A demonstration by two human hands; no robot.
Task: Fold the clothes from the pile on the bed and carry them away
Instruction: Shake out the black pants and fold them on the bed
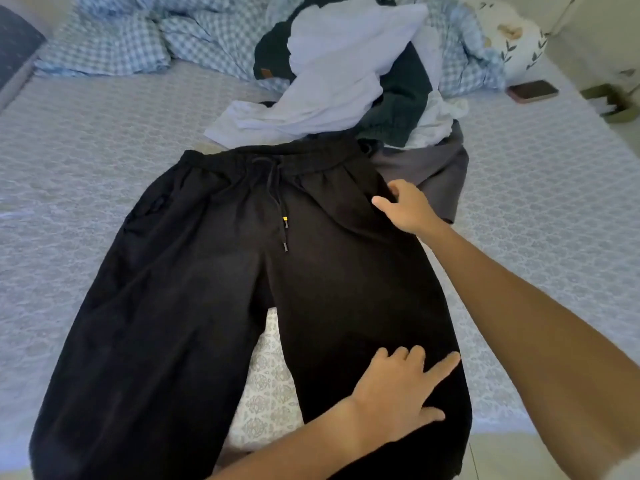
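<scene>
While the black trousers (242,289) lie flat, waistband toward the pile (346,81) on the bed (86,202), the right hand (405,209) seemingly pinches the hip seam and the left hand (398,396) presses, fingers spread, so smooth before folding 1 leg over.

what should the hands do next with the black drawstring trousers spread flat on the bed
Probably fold the right leg over onto the left. The black drawstring trousers lie flat with legs apart, the right hand grips their outer edge near the hip, and the left hand rests on the right leg.
</scene>
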